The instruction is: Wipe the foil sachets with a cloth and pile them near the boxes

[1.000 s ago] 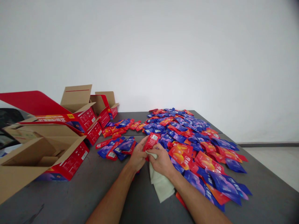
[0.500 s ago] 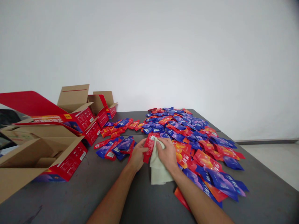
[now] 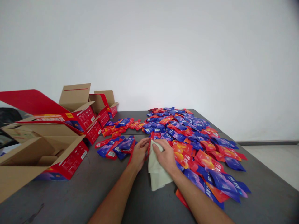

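Between my hands a red pouch point(image 3: 152, 137) stands nearly edge-on, mostly hidden by fingers and cloth. My left hand point(image 3: 139, 154) is closed on its left side. A pale cream cloth point(image 3: 157, 174) is gripped in my right hand point(image 3: 165, 154) and lies against the pouch's right side, its loose end hanging down over the table. To the right spreads a big heap of red and blue pouches point(image 3: 183, 152). Left of my left hand is a smaller group of pouches point(image 3: 125, 144), some showing white barcode labels.
Several open red cardboard boxes point(image 3: 72, 161) with brown insides line the left side, flaps sticking out. The dark grey table point(image 3: 77, 199) runs back to a white wall point(image 3: 149, 56). More pouches point(image 3: 116, 127) lie toward the back, left of the heap.
The red pouch has turned from showing its labelled back to nearly edge-on. My right hand and the cloth have shifted slightly left, closer to my left hand.
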Tool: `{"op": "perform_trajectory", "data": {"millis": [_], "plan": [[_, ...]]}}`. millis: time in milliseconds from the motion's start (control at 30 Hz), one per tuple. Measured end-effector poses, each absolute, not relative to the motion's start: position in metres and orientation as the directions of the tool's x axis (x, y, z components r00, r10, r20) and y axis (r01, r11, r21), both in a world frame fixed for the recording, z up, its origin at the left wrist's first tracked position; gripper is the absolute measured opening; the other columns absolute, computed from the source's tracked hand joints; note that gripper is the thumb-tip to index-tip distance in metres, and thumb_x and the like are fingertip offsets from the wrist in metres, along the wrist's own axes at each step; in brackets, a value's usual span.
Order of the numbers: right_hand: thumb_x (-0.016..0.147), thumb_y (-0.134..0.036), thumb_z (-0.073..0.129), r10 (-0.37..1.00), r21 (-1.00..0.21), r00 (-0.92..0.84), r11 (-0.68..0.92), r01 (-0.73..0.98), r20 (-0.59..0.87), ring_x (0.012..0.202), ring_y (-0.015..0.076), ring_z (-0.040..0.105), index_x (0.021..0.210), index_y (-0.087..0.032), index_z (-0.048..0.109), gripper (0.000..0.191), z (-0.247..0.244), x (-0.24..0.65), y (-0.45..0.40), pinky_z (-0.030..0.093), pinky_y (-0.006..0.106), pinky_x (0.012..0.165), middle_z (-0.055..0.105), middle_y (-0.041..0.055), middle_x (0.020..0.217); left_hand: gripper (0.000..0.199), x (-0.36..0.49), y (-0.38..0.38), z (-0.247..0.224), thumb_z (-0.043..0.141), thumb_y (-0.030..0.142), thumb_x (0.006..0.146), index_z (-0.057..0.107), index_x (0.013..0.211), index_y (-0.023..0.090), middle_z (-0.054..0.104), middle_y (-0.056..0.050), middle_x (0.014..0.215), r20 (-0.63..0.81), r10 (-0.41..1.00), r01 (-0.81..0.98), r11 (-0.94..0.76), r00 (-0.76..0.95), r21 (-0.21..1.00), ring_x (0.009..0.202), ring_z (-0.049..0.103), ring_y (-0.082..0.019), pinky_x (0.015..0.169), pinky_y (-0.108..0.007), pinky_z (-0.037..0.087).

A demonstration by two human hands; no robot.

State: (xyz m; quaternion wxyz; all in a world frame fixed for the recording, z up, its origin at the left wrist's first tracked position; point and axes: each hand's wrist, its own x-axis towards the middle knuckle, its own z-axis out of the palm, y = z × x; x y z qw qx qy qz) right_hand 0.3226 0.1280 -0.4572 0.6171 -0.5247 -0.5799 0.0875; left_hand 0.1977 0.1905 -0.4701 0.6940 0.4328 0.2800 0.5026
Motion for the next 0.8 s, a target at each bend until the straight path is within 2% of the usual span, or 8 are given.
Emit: {"op": "perform_trajectory", "data": {"millis": [133, 200, 333, 433, 600, 700, 800], "plan": [[0.093, -0.027, 0.059, 0.709, -0.715, 0.275, 0.446, 0.538, 0.649, 0.094, 0.0191, 0.063, 0.106, -0.026, 0.075, 0.020, -0.458, 0.321, 0.127, 0.052, 0.032, 0.086, 0.066, 0.0068, 0.100, 0.046, 0.198, 0.185, -0.462, 0.066, 0.040, 0.083, 0.065, 0.125, 0.020, 0.073, -0.011, 0.115, 0.014, 0.906, -0.502, 0.222, 0.424, 0.836, 0.102, 0.069, -0.025, 0.091, -0.039, 0.053], [0.093, -0.025, 0.059, 0.727, -0.698, 0.231, 0.442, 0.563, 0.646, 0.093, 0.0182, 0.062, 0.107, -0.027, 0.076, 0.022, -0.459, 0.319, 0.126, 0.052, 0.031, 0.084, 0.064, 0.0063, 0.099, 0.052, 0.196, 0.182, -0.458, 0.062, 0.034, 0.083, 0.060, 0.134, 0.020, 0.072, -0.011, 0.120, 0.028, 0.876, -0.530, 0.266, 0.482, 0.805, 0.107, 0.068, -0.026, 0.093, -0.039, 0.053], [0.092, -0.023, 0.060, 0.751, -0.691, 0.217, 0.401, 0.601, 0.624, 0.088, 0.0174, 0.061, 0.104, -0.026, 0.077, 0.021, -0.459, 0.318, 0.127, 0.052, 0.030, 0.080, 0.062, 0.0054, 0.095, 0.083, 0.195, 0.181, -0.458, 0.059, 0.003, 0.057, 0.057, 0.138, 0.021, 0.069, -0.009, 0.128, 0.070, 0.826, -0.486, 0.259, 0.560, 0.835, 0.115, 0.065, -0.028, 0.095, -0.036, 0.052], [0.092, -0.024, 0.059, 0.713, -0.696, 0.305, 0.348, 0.629, 0.632, 0.090, 0.0186, 0.060, 0.106, -0.025, 0.076, 0.022, -0.456, 0.327, 0.128, 0.052, 0.032, 0.084, 0.061, 0.0062, 0.097, 0.094, 0.196, 0.180, -0.461, 0.052, -0.003, 0.048, 0.058, 0.138, 0.022, 0.065, -0.009, 0.134, 0.105, 0.817, -0.475, 0.220, 0.567, 0.852, 0.120, 0.062, -0.029, 0.098, -0.036, 0.050], [0.094, -0.025, 0.056, 0.638, -0.688, 0.401, 0.293, 0.664, 0.658, 0.094, 0.0200, 0.060, 0.112, -0.024, 0.074, 0.026, -0.451, 0.343, 0.129, 0.051, 0.035, 0.088, 0.061, 0.0077, 0.101, 0.094, 0.198, 0.176, -0.460, 0.050, -0.003, 0.048, 0.059, 0.138, 0.021, 0.062, -0.010, 0.139, 0.122, 0.784, -0.436, 0.201, 0.608, 0.877, 0.125, 0.059, -0.030, 0.102, -0.041, 0.048], [0.094, -0.024, 0.055, 0.682, -0.658, 0.326, 0.301, 0.691, 0.655, 0.092, 0.0196, 0.059, 0.110, -0.024, 0.075, 0.025, -0.454, 0.338, 0.128, 0.051, 0.033, 0.086, 0.060, 0.0072, 0.099, 0.090, 0.197, 0.177, -0.459, 0.053, -0.001, 0.053, 0.058, 0.139, 0.022, 0.063, -0.009, 0.137, 0.125, 0.796, -0.385, 0.143, 0.592, 0.912, 0.125, 0.059, -0.029, 0.104, -0.042, 0.046], [0.093, -0.020, 0.055, 0.783, -0.643, 0.187, 0.322, 0.694, 0.594, 0.089, 0.0174, 0.060, 0.101, -0.025, 0.076, 0.023, -0.460, 0.327, 0.126, 0.052, 0.029, 0.082, 0.059, 0.0055, 0.095, 0.071, 0.194, 0.182, -0.460, 0.058, 0.008, 0.066, 0.061, 0.136, 0.022, 0.067, -0.007, 0.132, 0.121, 0.849, -0.326, 0.063, 0.515, 0.943, 0.126, 0.058, -0.028, 0.109, -0.044, 0.042]]}}
